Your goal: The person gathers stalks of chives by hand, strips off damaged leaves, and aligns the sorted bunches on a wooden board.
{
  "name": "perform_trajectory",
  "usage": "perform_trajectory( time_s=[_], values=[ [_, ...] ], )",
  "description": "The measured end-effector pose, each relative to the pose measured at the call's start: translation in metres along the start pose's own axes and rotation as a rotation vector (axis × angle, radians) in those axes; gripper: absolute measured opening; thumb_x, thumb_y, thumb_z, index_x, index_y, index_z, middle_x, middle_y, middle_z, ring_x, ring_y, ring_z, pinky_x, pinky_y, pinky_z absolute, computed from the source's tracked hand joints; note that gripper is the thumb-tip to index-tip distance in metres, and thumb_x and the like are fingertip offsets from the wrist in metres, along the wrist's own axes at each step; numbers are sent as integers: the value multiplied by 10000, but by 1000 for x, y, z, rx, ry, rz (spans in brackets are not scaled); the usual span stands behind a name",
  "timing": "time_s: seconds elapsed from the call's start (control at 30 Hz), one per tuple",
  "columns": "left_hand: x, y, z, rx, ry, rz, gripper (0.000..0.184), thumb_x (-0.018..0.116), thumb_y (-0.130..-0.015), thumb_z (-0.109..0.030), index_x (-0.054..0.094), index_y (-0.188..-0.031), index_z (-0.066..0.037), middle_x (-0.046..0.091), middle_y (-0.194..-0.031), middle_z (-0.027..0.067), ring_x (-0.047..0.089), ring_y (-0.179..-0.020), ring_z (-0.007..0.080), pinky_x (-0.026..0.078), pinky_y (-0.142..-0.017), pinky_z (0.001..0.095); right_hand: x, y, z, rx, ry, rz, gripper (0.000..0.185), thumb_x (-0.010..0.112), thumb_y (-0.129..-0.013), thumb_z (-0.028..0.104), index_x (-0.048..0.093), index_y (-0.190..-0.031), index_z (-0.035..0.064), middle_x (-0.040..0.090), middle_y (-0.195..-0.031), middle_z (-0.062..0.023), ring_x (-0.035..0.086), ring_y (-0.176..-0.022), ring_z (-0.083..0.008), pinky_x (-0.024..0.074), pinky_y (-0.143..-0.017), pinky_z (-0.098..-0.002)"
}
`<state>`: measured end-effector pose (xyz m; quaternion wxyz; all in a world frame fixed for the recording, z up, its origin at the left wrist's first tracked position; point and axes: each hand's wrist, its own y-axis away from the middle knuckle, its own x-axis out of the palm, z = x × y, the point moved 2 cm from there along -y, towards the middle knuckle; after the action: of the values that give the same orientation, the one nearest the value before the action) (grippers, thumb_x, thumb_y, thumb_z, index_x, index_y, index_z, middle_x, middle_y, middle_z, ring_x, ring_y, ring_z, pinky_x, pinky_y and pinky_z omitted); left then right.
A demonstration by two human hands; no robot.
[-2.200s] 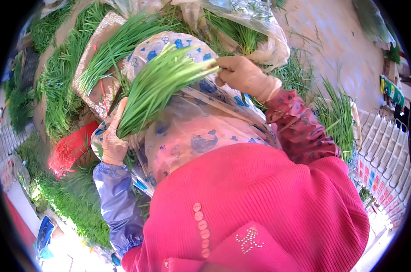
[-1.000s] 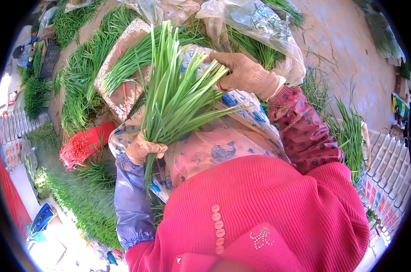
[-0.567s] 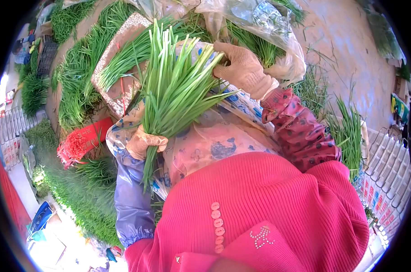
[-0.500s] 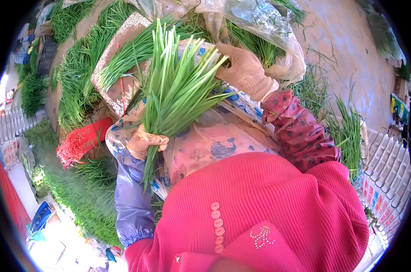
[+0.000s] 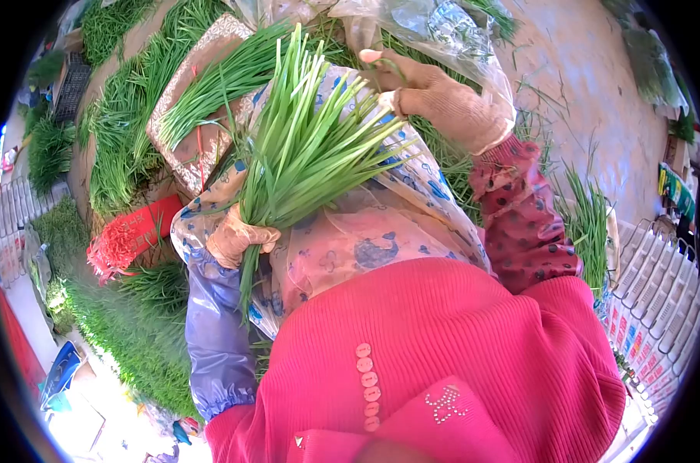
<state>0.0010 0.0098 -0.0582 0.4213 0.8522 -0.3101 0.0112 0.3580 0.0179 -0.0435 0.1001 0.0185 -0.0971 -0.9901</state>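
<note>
My left hand (image 5: 240, 238), in a tan glove, is closed round a bunch of garlic chives (image 5: 303, 147) near its leafy lower end. The pale cut ends fan upward and to the right over my lap. Beside those ends, on the right, is my right hand (image 5: 446, 104), also gloved, its thumb and a finger apart with bare tips showing. A thin green blade lies by its fingers; whether it is gripped is unclear. A patterned plastic apron (image 5: 381, 247) covers my lap beneath the bunch.
Another chive bundle (image 5: 211, 89) rests on a patterned box (image 5: 165, 127) with a red tie. A red bundle of ties (image 5: 130, 235) lies at left. Loose chives (image 5: 126, 324) cover the floor there. Clear plastic (image 5: 473, 46) is at the top; a white crate (image 5: 654, 285) stands right.
My right hand has moved a little up and right, off the cut ends, and its fingers have spread. My left hand keeps its hold; the bunch's cut ends lean slightly further right.
</note>
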Motion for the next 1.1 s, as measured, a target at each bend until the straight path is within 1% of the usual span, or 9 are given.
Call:
perform_trajectory(
  time_s=[0.37, 0.43, 0.5, 0.63, 0.77, 0.83, 0.87, 0.97, 1.1],
  values=[
    [-4, 3, 1, -29, -84, 12, 474, 679, -692, 20, 541, -1146, 28, 595, -733, 97, 529, -543, 165, 425, -525, 295, 6, -8, -4, -21, 122, -51, 332, 574, -908, 130, 609, -1219, 21, 650, -764, -14, 534, -653, -69, 449, -630, -231],
    [-4, 4, 0, -61, -114, 5, 478, 682, -690, 14, 540, -1147, 26, 592, -730, 98, 526, -543, 163, 424, -526, 294, -11, 0, -4, 127, -901, -34, 304, 520, -937, 85, 599, -1221, 15, 532, -645, 36, 437, -569, -45, 380, -527, -204],
    [-6, 5, 1, -90, -147, -5, 482, 685, -689, 8, 539, -1148, 23, 590, -727, 99, 524, -543, 160, 424, -527, 294, -30, 10, -10, 43, -1038, 13, 307, 471, -956, 53, 573, -1243, 12, 427, -640, 67, 347, -535, -23, 301, -483, -174],
    [-8, 5, 5, -91, -81, 6, 488, 694, -679, -2, 543, -1142, 20, 586, -721, 91, 517, -540, 154, 419, -527, 291, -63, 43, -18, -50, -994, 293, 312, 414, -975, 72, 562, -1237, -8, 483, -742, 48, 318, -480, -14, 267, -430, -177],
    [-5, 5, 2, -92, -113, -16, 478, 700, -670, 6, 553, -1125, 22, 585, -719, 84, 520, -539, 151, 420, -527, 288, -67, 68, -62, 336, -731, -5, 331, 456, -972, 131, 553, -1263, 8, 622, -925, -80, 423, -511, -16, 357, -434, -177],
    [-4, 5, 1, -97, -117, -16, 461, 703, -674, 5, 558, -1111, 20, 584, -718, 81, 521, -537, 152, 420, -522, 286, -41, 69, -68, 286, 99, -61, 443, 531, -945, 148, 448, -1360, 15, 641, -982, -21, 567, -659, -80, 454, -621, -191],
    [-5, 5, 1, -90, -116, -13, 457, 704, -674, 6, 560, -1107, 19, 583, -717, 80, 523, -539, 153, 418, -517, 285, -20, 70, -48, 289, 45, -102, 462, 551, -921, 141, 462, -1358, 19, 667, -1016, -54, 594, -825, -114, 473, -773, -235],
    [-4, 7, -1, -73, -131, -11, 446, 702, -691, 7, 557, -1112, 17, 584, -716, 73, 524, -539, 148, 415, -508, 278, -12, 63, -21, 319, 511, 267, 394, 567, -911, 140, 544, -1278, 0, 679, -909, -52, 582, -783, -94, 480, -716, -250],
    [-1, 12, -6, -39, -222, -31, 433, 684, -749, 16, 537, -1156, 19, 587, -710, 54, 532, -536, 127, 413, -493, 262, -34, 66, -27, 241, 297, 180, 221, 599, -874, 125, 663, -1029, -19, 630, -761, -14, 550, -621, -100, 451, -571, -256]
  ],
)
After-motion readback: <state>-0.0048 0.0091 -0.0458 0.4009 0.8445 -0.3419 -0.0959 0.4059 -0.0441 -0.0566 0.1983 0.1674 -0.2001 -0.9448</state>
